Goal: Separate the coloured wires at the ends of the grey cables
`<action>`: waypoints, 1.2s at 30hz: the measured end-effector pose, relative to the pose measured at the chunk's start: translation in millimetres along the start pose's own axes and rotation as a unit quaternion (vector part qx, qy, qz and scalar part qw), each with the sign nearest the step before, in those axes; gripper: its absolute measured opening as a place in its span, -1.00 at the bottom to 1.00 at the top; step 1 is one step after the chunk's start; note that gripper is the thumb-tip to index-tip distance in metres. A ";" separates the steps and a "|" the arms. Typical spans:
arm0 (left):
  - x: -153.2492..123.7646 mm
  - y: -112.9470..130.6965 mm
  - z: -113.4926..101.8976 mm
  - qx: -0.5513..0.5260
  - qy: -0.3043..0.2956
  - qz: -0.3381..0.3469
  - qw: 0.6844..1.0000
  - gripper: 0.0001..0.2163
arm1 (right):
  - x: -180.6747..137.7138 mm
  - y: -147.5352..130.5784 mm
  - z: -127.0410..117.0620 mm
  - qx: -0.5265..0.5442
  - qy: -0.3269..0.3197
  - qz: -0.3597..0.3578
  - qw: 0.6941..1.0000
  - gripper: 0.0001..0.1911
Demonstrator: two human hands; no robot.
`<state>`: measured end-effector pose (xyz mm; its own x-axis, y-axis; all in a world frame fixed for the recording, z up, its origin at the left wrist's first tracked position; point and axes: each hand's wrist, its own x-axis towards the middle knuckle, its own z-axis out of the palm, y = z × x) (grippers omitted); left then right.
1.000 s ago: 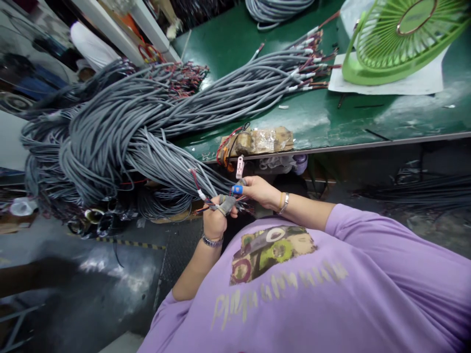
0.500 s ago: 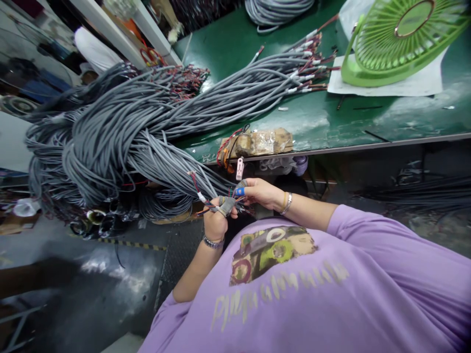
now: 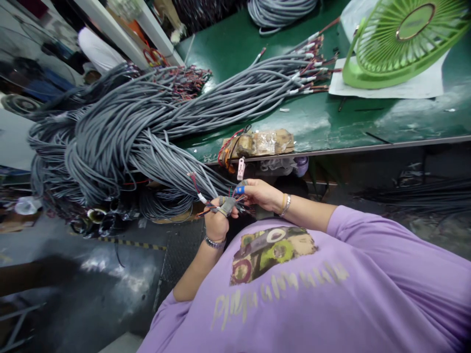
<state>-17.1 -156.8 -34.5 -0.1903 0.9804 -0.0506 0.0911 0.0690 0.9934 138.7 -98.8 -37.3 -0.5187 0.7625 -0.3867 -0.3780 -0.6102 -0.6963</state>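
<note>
My left hand (image 3: 216, 219) is closed round the stripped ends of grey cables (image 3: 172, 169), its fingertips wrapped in grey tape. My right hand (image 3: 259, 192), with a blue tape cot on one finger, pinches the thin coloured wires (image 3: 237, 200) that stick out of those cable ends. Both hands meet just below the bench edge, in front of my purple shirt. The cables run up and left into a big grey bundle (image 3: 110, 132) that hangs over the green bench (image 3: 331, 122).
A green fan (image 3: 401, 39) lies on white paper at the bench's far right. A taped brown block (image 3: 263, 142) with red wires sits at the bench edge. More grey cable coils (image 3: 281, 10) lie at the back. A person in white (image 3: 97, 49) is at upper left.
The hands stay together on the wire ends; the right fingers have shifted slightly on the coloured wires. The view has drifted a little.
</note>
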 end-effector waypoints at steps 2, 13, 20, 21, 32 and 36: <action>-0.1 -1.3 -0.5 -0.003 0.005 -0.001 1.000 -0.79 | -0.2 1.2 0.1 0.000 0.004 -0.004 1.000 -0.75; 0.5 -4.0 0.8 -0.013 -0.006 0.010 1.000 -0.80 | 5.5 10.2 -1.2 -0.001 0.039 -0.039 0.999 -0.85; -1.6 -0.6 1.5 -0.038 0.010 0.011 0.999 -0.80 | 4.2 3.1 -11.3 0.071 0.039 -0.004 0.997 -0.92; -1.9 0.0 2.1 -0.044 0.014 0.012 0.999 -0.80 | 2.4 2.3 -13.5 0.077 0.018 0.017 0.997 -0.91; -3.5 2.4 5.6 -0.044 0.032 0.020 0.998 -0.80 | -9.6 5.3 -10.3 0.052 -0.060 0.061 0.995 -0.79; -4.1 3.4 6.7 -0.046 0.042 0.027 0.998 -0.80 | -11.4 7.8 -11.3 0.039 -0.064 0.053 0.996 -0.69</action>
<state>-9.4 -159.4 -31.6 -0.2697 0.9629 0.0074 0.0138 -0.0038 0.9999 150.3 -109.8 -45.1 -0.6509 0.6616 -0.3722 -0.3716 -0.7052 -0.6038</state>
